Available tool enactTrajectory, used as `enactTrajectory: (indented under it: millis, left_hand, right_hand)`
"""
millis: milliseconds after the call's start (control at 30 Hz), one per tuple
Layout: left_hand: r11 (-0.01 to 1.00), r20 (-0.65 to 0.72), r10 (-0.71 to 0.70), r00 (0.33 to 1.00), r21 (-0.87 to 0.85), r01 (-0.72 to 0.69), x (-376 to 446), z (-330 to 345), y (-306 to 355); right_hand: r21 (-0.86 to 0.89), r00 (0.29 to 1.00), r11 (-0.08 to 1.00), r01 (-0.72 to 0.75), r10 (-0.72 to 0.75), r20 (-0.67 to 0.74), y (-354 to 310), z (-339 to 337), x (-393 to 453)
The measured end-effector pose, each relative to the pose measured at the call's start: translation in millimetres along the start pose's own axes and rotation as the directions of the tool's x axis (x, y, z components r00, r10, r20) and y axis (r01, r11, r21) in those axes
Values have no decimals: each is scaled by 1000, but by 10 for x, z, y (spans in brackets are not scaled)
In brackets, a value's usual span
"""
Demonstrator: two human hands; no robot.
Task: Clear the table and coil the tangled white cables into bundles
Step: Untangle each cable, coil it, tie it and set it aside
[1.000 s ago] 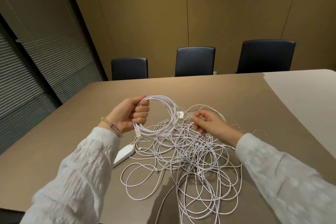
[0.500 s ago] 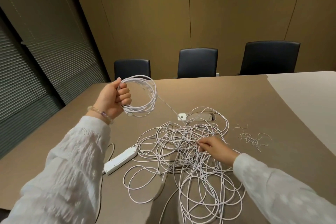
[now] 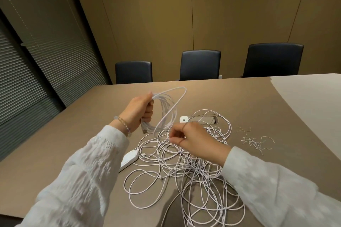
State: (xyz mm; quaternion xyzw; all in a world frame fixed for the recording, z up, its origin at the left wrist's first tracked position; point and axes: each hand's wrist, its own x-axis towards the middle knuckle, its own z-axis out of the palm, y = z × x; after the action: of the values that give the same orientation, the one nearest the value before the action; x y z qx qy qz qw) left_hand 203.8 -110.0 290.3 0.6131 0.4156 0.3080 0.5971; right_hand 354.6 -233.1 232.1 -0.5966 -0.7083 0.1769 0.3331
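Both hands have come closer together since half a second ago: the left hand (image 3: 138, 111) has dropped lower with its bundle, and the right hand (image 3: 191, 139) has lifted off the pile. The coiled bundle of thin white cable (image 3: 167, 110) is up in the air, gripped in the left hand's curled fingers. One strand runs from it down to the right hand, which pinches it just above the big tangled heap of white cables (image 3: 186, 167) on the brown surface (image 3: 276, 108). A long white power strip (image 3: 129, 159) lies at the heap's left edge. A small white square plug (image 3: 184, 119) sits behind it. Little white wire ties (image 3: 253, 139) lie off to the right. Three black chairs (image 3: 200, 65) stand at the far side. Both arms wear white sleeves.
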Motion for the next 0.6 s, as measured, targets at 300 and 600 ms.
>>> enactTrajectory:
  millis: [300,600]
  left_hand:
    - [976,256,-119,959,207,65,-184,318,-80]
    - [992,294,-66,954,122,31,-176,190,-85]
  right_hand:
    - [70,902,996,-47,73,-426,-48,-219,191]
    - [646,907,755,-111,342,-245,103,-305,113]
